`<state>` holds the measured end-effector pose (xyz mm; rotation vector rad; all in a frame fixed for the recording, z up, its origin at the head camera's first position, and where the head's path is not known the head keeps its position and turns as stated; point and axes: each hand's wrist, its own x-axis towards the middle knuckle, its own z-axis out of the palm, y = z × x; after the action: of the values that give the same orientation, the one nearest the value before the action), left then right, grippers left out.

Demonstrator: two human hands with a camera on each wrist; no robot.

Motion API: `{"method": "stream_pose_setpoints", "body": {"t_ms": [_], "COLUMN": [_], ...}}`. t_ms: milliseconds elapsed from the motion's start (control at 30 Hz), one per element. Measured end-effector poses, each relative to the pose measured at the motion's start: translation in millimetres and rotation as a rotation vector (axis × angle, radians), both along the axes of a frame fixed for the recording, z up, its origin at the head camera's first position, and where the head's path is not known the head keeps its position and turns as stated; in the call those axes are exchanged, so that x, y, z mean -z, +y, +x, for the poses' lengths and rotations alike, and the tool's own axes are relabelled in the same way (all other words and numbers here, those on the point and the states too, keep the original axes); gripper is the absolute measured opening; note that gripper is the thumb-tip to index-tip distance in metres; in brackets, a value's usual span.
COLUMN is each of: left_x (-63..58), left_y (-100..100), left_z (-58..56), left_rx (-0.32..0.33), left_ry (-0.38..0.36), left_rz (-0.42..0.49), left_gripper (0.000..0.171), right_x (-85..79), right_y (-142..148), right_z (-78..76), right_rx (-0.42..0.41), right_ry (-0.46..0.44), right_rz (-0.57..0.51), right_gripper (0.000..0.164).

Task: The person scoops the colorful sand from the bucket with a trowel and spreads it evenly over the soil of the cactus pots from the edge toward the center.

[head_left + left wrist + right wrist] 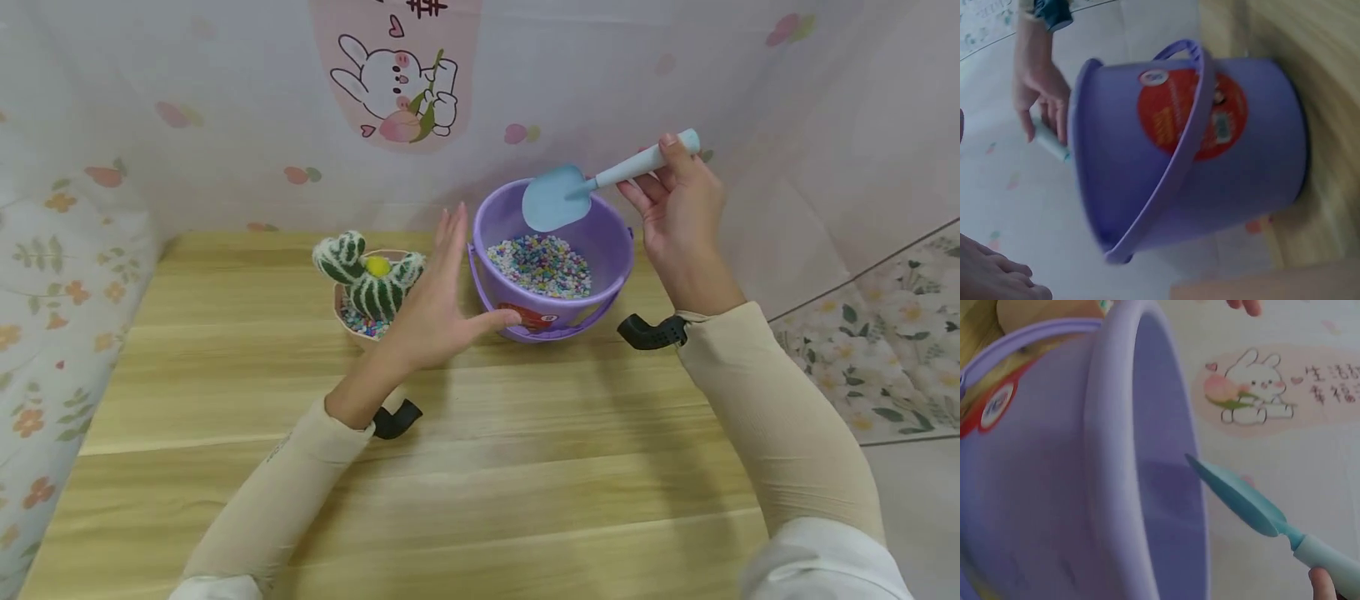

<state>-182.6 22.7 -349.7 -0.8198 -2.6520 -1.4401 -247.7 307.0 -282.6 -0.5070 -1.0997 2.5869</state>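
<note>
My right hand (pixel 686 217) grips the pale handle of a light blue toy shovel (pixel 557 198), held over a purple bucket (pixel 491 208). Small multicoloured beads (pixel 547 265) lie in the bottom of the bucket. In the right wrist view the shovel's blade (pixel 1241 497) is seen edge-on near the bucket's rim. My left hand (pixel 435 308) is raised between the bucket and a potted knitted cactus (pixel 375 296), fingers straight and thumb apart, holding nothing. Its thumb lies in front of the bucket's side; whether it touches cannot be told.
The cactus pot (pixel 348 329), filled with similar beads, stands on the wooden table (pixel 480 483) left of the bucket. The bucket's handle (pixel 1175 159) hangs down its front. Behind the table hangs a pale printed cloth (pixel 600 67) with a rabbit picture.
</note>
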Motion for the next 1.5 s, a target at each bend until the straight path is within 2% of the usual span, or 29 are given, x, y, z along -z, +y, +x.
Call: {"method": "stream_pose_setpoints", "body": {"t_ms": [100, 233, 433, 567, 733, 967, 1233, 1400, 1500], "left_x": [12.4, 23.2, 30.3, 33.0, 34.9, 36.4, 39.4, 40.1, 40.1], "left_y": [14, 29, 44, 50, 52, 52, 51, 51, 51], "left_z": [-5.1, -13.4, -22.2, -26.0, -28.6, -28.8, -28.4, -29.1, -29.8], "left_rx": [-0.006, -0.014, -0.052, -0.092, -0.117, -0.140, -0.139, -0.140, -0.139], "left_ry": [-0.040, -0.050, -0.002, 0.005, 0.000, -0.008, 0.009, 0.017, 0.024], "left_rz": [-0.034, -0.085, -0.146, -0.174, -0.184, -0.208, -0.222, -0.214, -0.216], "left_gripper": [0.121, 0.118, 0.122, 0.122, 0.123, 0.127, 0.127, 0.126, 0.126], "right_x": [3.8, 9.6, 15.9, 18.3, 21.0, 21.1, 23.8, 27.3, 31.0], "right_y": [7, 14, 19, 20, 19, 20, 15, 13, 15], "right_z": [-4.6, -11.4, -16.5, -17.1, -20.3, -26.7, -28.2, -32.9, -36.0], "right_rx": [0.007, -0.002, -0.011, -0.034, -0.094, -0.137, -0.325, -0.388, -0.438], "right_ry": [-0.022, -0.052, -0.083, -0.073, -0.034, 0.005, 0.137, 0.213, 0.231], "right_rz": [0.018, 0.041, 0.099, 0.184, 0.284, 0.360, 0.622, 0.727, 0.849], "right_gripper": [0.013, 0.012, 0.011, 0.018, 0.032, 0.033, 0.033, 0.034, 0.031]}}
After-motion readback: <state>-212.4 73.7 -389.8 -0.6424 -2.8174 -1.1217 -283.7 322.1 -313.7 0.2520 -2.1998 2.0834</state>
